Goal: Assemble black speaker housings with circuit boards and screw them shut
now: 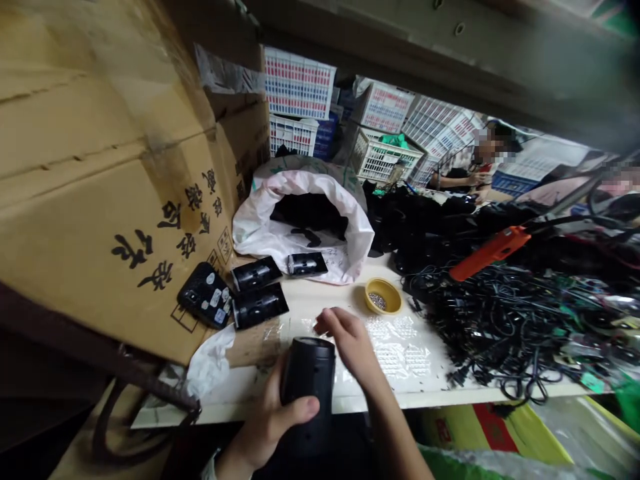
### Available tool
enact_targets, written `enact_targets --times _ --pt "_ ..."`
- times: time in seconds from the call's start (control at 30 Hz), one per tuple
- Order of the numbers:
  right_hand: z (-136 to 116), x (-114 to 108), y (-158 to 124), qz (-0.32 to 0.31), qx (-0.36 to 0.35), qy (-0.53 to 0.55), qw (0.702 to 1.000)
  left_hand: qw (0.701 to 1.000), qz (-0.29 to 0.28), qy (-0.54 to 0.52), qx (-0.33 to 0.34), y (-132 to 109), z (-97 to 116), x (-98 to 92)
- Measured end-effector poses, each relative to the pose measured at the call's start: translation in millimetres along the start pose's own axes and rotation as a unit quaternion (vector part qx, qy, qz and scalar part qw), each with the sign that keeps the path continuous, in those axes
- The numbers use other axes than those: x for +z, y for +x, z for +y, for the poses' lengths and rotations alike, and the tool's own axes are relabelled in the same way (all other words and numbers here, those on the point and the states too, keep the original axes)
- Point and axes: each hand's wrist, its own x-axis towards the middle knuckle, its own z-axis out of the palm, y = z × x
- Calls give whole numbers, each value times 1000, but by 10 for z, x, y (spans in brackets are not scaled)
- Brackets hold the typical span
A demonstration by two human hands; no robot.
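Two hands: left hand point(265, 420) grips matte black cylinder point(307, 380); right hand point(350, 343) half-curled, empty, over clear sheet point(400, 347).

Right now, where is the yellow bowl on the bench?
In the head view, the yellow bowl sits on the white bench top, just beyond the person's right hand, with the black cables to its right and the white plastic bag behind it.

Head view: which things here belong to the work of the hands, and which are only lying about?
In the work:
left hand
black cylindrical casing
right hand
clear dotted plastic sheet

Lying about:
tangled black cables
orange plastic tool
brown cardboard carton
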Motion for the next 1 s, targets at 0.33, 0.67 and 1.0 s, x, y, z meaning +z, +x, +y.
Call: enact_targets --times 0.33,0.67,1.0 --pt "580 -924 1022 26 222 -408 885 985 22 -161 -65 265 -264 -203" --pt "680 -540 1218 -39 90 -379 920 990 -15 -129 -61 242 -291 -285" --pt "527 -628 1030 79 46 -244 965 988 -15 -151 6 240 -258 -224"
